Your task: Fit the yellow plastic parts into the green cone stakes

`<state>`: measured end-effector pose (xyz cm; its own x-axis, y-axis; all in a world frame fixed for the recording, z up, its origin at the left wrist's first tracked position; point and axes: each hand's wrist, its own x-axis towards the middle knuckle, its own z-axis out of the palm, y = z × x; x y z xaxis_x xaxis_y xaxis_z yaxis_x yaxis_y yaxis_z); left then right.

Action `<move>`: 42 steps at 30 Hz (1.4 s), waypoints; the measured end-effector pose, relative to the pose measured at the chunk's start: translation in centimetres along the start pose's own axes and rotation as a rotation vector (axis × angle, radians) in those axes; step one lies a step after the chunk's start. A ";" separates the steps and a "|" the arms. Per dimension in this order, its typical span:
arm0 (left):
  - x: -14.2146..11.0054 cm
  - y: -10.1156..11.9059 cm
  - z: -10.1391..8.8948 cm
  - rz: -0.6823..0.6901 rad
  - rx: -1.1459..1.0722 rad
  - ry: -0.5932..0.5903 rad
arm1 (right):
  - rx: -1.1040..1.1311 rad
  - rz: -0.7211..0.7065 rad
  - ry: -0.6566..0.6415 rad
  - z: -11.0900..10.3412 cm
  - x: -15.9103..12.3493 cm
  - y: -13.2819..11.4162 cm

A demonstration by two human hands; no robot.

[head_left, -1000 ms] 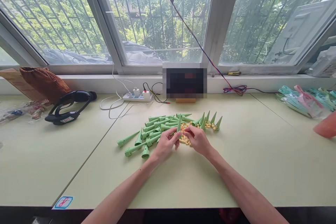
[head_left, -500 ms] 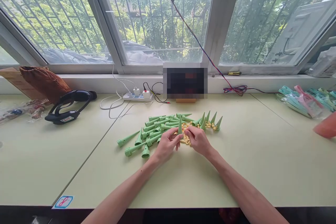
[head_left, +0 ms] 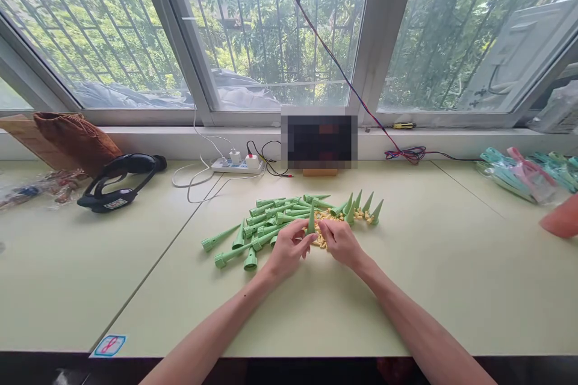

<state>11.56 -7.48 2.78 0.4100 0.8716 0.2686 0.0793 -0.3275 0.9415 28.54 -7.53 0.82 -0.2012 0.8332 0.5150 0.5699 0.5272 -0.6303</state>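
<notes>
My left hand (head_left: 289, 249) is closed round a green plastic watering spike (head_left: 311, 216), held upright with its point up. Close beside it, my right hand (head_left: 339, 242) has thumb and finger pinched at the spike's side; whatever is between them is hidden. Below and behind both hands lies a heap of small yellow plastic pieces (head_left: 321, 243), partly covered by my fingers. Left of my hands, more green spikes (head_left: 264, 215) lie piled, mostly on their sides. At the right, several spikes with yellow pieces at their bases (head_left: 376, 213) stand point up.
A blurred screen on a wooden stand (head_left: 320, 172) is behind the pile. A power strip (head_left: 237, 165) with cables lies to its left, near a black headset (head_left: 120, 185) and a brown bag (head_left: 76, 141). Bagged coloured items (head_left: 519, 177) and an orange object (head_left: 560, 216) are at right.
The upright spike and my left hand have shifted slightly right, toward my right hand. My right fingers stay pinched beside the spike. The piles look the same.
</notes>
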 end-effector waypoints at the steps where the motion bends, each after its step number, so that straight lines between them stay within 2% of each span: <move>1: 0.0 0.0 0.0 0.001 0.003 0.000 | -0.001 -0.001 -0.002 0.0 0.0 0.0; 13: 0.4 0.7 0.0 -0.128 -0.097 -0.013 | 0.073 0.077 0.040 0.1 0.1 0.0; 19: 0.6 0.6 -0.2 -0.173 -0.227 0.002 | 0.144 0.023 0.048 -0.4 0.1 -0.6; 28: 0.7 0.2 -0.3 -0.255 -0.349 -0.011 | 0.164 -0.036 0.057 -0.2 0.2 -0.2; 34: 0.5 0.3 -0.3 -0.229 -0.276 -0.035 | 0.151 -0.030 0.072 -0.1 0.2 -0.1; 42: 0.3 0.1 -0.4 -0.124 -0.141 -0.069 | 0.153 0.005 0.052 -0.3 0.2 -0.1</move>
<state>11.30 -7.11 3.06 0.4671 0.8732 0.1387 0.0067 -0.1604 0.9870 28.69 -7.46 1.17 -0.1551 0.8280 0.5388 0.4423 0.5459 -0.7116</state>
